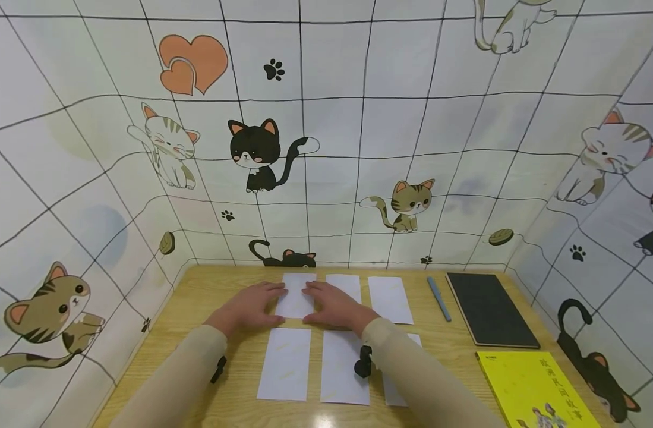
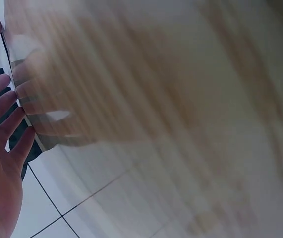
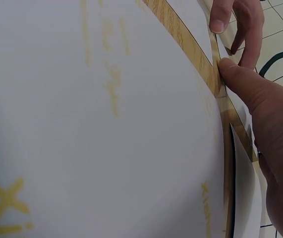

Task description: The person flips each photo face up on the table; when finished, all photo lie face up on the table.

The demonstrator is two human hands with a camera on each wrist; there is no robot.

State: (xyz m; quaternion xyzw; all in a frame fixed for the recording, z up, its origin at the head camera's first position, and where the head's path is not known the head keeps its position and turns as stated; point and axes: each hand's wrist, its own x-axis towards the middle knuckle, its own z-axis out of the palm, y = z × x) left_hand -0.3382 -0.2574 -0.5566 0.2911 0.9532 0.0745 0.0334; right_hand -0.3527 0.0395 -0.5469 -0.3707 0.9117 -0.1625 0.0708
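Observation:
A white sheet of paper [image 1: 296, 300] lies on the table in the back row, at its left end. My left hand [image 1: 254, 304] touches its left side with the fingers extended. On the opposite side, my right hand [image 1: 337, 307] rests with thumb and fingertips at the paper's right edge. In the right wrist view, the right hand [image 3: 280, 134] has its thumb down at the sheet's edge, facing fingers of the left hand. The left wrist view shows the left hand [image 2: 0, 163] with fingers spread against the table's glossy surface.
More white sheets stand in two rows: a middle back sheet [image 1: 350, 286], a right back sheet [image 1: 390, 300], a front left sheet [image 1: 284, 364] and others. Rightward lie a blue pen [image 1: 438, 299], a black notebook [image 1: 492, 309] and a yellow book [image 1: 535, 386]. Cat-patterned walls enclose the table.

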